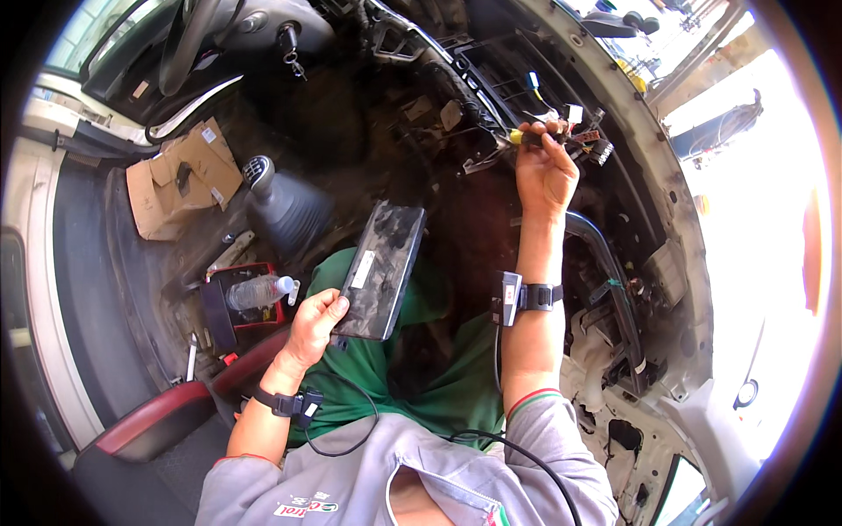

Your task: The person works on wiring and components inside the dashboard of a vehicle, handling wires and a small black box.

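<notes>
My left hand (317, 324) grips the lower left corner of a flat, black rectangular panel (386, 272), thumb on its face. The panel has a smudged, glossy surface with a white label, and it is held tilted above my lap. Up and to the right, my right hand (545, 171) reaches to a bundle of wiring connectors (574, 131) at the opened dashboard. Its fingers are closed around part of the bundle, next to a yellow piece (517, 137). A blue connector (532, 81) stands just beyond my fingers. What lies inside the right-hand grip is partly hidden.
A gear lever (258, 172) stands left of the panel, with a torn cardboard box (180, 188) beyond it. A water bottle (254, 292) lies in a red-edged tray. Keys (294, 63) hang near the steering wheel (186, 44). The door frame (675, 193) curves along the right.
</notes>
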`<state>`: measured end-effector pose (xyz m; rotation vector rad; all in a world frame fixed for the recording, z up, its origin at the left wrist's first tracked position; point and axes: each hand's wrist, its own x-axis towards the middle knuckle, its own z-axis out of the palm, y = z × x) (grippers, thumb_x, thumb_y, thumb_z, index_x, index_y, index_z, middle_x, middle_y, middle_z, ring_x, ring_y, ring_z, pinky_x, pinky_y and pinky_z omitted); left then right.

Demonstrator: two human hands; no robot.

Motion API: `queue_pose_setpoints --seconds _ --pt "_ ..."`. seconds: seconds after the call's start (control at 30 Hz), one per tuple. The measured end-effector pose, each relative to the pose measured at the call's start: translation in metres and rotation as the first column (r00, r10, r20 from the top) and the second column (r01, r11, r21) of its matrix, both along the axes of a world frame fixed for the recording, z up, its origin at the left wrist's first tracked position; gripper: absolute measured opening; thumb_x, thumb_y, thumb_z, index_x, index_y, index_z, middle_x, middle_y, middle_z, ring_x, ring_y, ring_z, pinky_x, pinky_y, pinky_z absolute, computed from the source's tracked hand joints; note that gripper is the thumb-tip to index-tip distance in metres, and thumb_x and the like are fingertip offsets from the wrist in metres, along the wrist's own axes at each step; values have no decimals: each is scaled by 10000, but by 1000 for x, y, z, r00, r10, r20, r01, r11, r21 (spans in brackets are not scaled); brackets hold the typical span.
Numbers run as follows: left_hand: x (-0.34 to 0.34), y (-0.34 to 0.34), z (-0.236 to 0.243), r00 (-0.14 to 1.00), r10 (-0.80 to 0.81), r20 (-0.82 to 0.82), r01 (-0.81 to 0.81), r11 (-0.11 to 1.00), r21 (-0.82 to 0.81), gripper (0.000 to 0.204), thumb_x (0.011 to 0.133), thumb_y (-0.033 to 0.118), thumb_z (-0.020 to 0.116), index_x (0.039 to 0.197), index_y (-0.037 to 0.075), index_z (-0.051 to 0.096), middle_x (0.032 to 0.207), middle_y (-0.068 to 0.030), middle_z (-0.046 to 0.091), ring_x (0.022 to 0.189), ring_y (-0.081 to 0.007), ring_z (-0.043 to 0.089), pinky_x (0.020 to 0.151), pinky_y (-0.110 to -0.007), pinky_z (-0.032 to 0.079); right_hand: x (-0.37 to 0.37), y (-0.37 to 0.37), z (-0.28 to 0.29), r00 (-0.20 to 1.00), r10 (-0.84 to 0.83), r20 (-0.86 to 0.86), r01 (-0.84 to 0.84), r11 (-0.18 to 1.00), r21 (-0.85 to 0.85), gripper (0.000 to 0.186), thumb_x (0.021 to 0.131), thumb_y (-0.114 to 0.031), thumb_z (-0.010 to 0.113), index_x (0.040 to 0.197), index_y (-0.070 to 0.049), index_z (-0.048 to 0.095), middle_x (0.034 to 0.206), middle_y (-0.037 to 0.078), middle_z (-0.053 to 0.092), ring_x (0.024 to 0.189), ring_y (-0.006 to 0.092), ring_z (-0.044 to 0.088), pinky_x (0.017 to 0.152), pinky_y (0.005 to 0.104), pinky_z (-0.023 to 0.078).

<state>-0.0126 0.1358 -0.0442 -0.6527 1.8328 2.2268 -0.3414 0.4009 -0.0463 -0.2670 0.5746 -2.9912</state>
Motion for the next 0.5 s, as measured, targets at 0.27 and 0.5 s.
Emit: queue_pose_setpoints --seconds 0.27,0.5 --pt "2 0 -7 1000 2 -21 -1 1000 27 243 1019 275 597 906 65 645 727 118 494 619 4 366 536 -194 267 -3 1 -5 1000 -3 -5 3 999 37 248 855 69 584 1068 -58 583 1005 40 623 1024 222 600 1053 413 411" --pt "0 1 -4 1000 -6 -12 6 1000 19 231 1007 268 620 924 56 659 719 121 449 633 -3 347 554 -203 268 -5 0 -4 993 35 -110 -42 997 -58 318 830 133 588 1037 -109 587 954 41 572 1006 249 567 1086 471 377"
